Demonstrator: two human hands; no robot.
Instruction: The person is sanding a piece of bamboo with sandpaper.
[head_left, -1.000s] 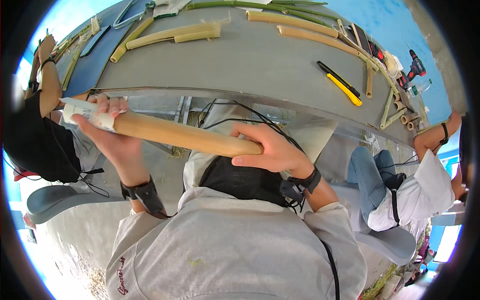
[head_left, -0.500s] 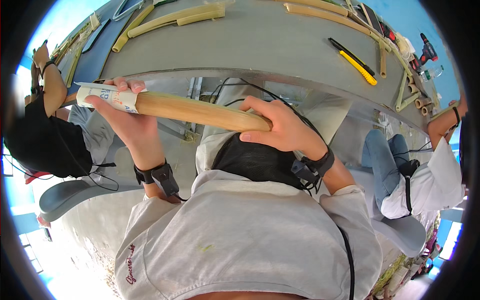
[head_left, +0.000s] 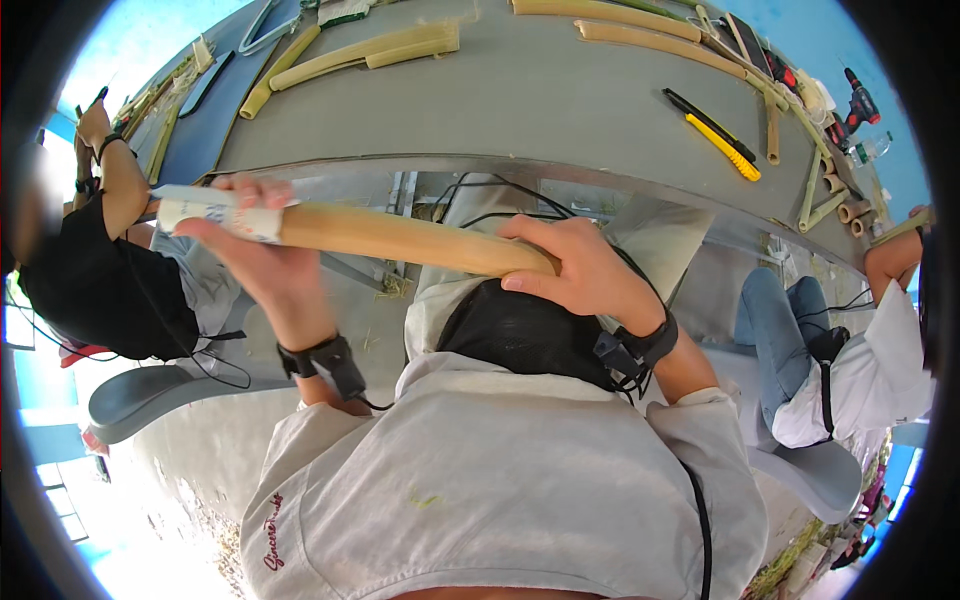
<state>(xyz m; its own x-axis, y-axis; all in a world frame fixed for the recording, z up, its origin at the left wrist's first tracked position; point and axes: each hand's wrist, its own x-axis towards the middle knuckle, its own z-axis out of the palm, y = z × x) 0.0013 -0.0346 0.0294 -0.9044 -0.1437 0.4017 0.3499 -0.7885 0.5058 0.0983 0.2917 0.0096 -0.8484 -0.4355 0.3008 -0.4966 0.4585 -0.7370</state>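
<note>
A pale bamboo strip [head_left: 400, 238] lies across in front of me, over my lap and just below the table's near edge. Around its left end is a white printed sheet [head_left: 190, 212], possibly abrasive paper, though its inner face is hidden. My left hand [head_left: 265, 245], slightly blurred, wraps the sheet against the bamboo, thumb underneath and fingers over the top. The strip's right end is in the grip of my right hand [head_left: 592, 268], its fingers on top and thumb below.
On the grey table [head_left: 560, 120] ahead lie a yellow-and-black utility knife [head_left: 722, 146], split bamboo pieces [head_left: 365, 55] and, far right, a cordless drill [head_left: 858, 105]. Co-workers sit left and right. Black cables [head_left: 480, 180] run behind the strip.
The whole view has shifted slightly. The sheet has turned about the bamboo in my left hand, so its printing shows differently. My right hand keeps its hold.
</note>
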